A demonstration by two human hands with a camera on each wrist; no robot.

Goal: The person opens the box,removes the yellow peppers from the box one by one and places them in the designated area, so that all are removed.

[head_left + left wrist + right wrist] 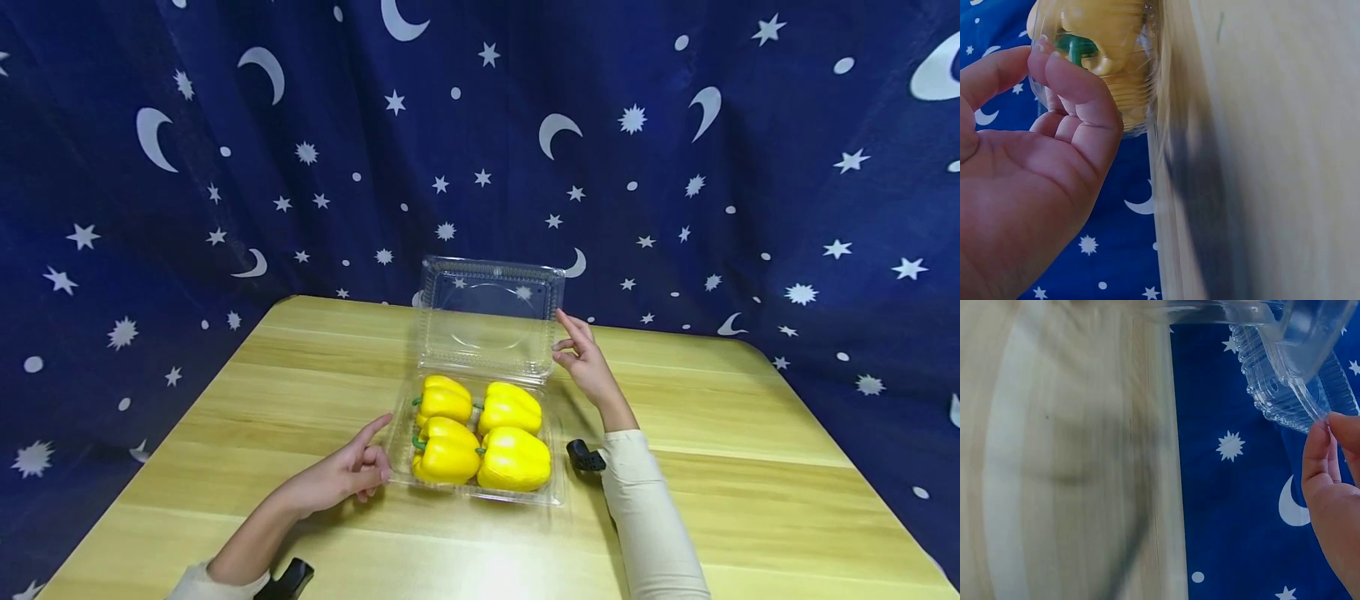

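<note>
Lid point(491, 318), raised mid-frame, long axis left-right, lying left of nearer right hand point(590, 365) and pinched at right edge between thumb and finger, with left hand point(341, 475) at left rim of tray point(487, 495), grip unclear.

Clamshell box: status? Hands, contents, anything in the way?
Right hand pinches raised lid at right edge. Left hand at left rim of clear box. Four yellow peppers inside. Nothing visible between lid and peppers.

container point(487, 317): glossy plastic | peppers point(514, 460): smooth | tabletop point(300, 392): wood | curtain point(480, 133): cloth
</note>
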